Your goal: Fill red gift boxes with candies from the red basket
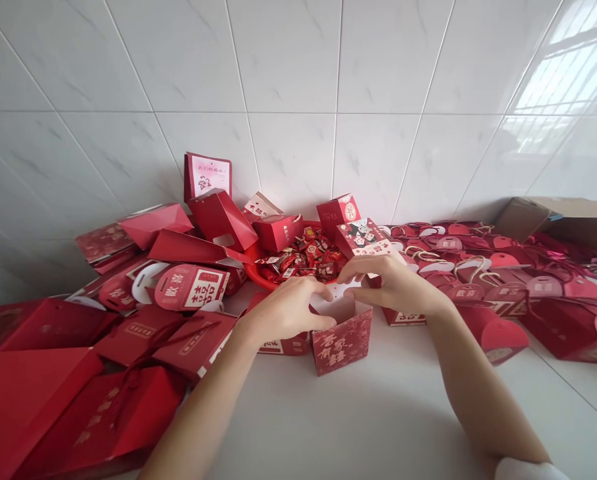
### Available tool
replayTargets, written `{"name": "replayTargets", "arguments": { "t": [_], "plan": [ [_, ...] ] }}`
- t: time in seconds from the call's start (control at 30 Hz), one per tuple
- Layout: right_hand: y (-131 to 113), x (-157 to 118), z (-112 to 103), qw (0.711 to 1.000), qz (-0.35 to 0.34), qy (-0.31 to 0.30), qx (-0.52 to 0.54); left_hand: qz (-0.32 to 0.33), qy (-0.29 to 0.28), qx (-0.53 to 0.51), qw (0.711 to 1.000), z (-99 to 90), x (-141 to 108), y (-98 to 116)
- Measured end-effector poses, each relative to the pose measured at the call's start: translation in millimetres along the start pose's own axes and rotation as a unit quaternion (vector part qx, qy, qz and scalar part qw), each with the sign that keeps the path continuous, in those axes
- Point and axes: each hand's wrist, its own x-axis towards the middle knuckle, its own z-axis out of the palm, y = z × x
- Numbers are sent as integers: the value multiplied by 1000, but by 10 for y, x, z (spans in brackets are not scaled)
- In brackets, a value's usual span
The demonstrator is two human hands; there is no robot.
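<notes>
A red box with gold characters (342, 340) stands upright on the white surface, its top open and its pale inside showing. My left hand (295, 308) is at the box's left rim, thumb and fingers apart and curved over the opening. On the far right side of the opening is my right hand (378, 283), with its fingers bent and its thumb pointing left; whether it pinches the box's white flap is unclear. Just behind the hands, a red-orange basket (258, 275) holds wrapped candies (311, 253).
Red boxes (193, 340) are heaped on the left. Rows of red boxes with cord handles (498, 287) fill the right side, near a brown cardboard box (563, 217). Smaller boxes (281, 231) lean on the basket. A tiled wall (293, 153) rises behind.
</notes>
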Motion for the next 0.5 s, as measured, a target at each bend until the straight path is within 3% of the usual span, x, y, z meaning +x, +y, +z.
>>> {"name": "replayTargets", "arguments": {
  "t": [0.13,0.3,0.4,0.5],
  "plan": [
    [26,-32,-49,999,31,2,-10,28,4,6,1000,24,11,-46],
    [23,-101,-132,997,40,-66,-27,83,22,23,996,45,44,-91],
    [-6,-136,-130,990,93,-103,-34,88,35,1,995,25,59,-84],
    [-6,-140,-80,978,164,-122,-48,88,9,-31,996,-19,59,-85]
  ]
}}
